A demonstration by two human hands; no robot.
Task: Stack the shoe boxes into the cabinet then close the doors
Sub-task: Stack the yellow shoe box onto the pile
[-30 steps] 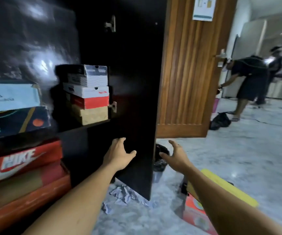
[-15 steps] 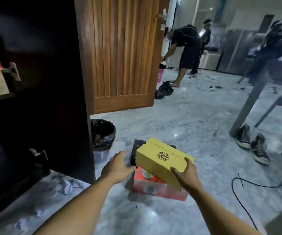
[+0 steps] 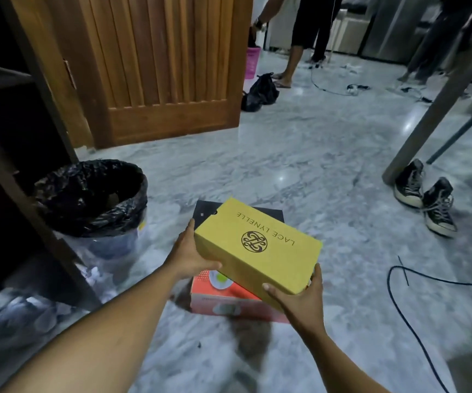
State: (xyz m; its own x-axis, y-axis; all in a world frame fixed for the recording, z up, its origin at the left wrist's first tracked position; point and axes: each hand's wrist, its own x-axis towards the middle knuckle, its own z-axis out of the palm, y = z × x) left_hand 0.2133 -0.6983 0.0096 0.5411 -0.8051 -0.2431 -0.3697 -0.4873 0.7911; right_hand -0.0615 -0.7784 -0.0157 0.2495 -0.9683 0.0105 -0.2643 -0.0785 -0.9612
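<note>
Marble floor (image 3: 300, 143): bin (image 3: 93, 202) left of red box (image 3: 229, 302); sneakers (image 3: 427, 202), cable (image 3: 416, 302) to its right; paper scraps (image 3: 30, 310) far left.

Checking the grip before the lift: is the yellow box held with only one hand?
No, the left hand grips the yellow box at its left end and the right hand at its near right corner.

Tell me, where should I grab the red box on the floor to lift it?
Probably by its two short ends, one hand coming in from each side. The red shoe box lies flat and long, too broad for one hand. The yellow shoe box, held by the left hand and right hand, covers its top now.
</note>
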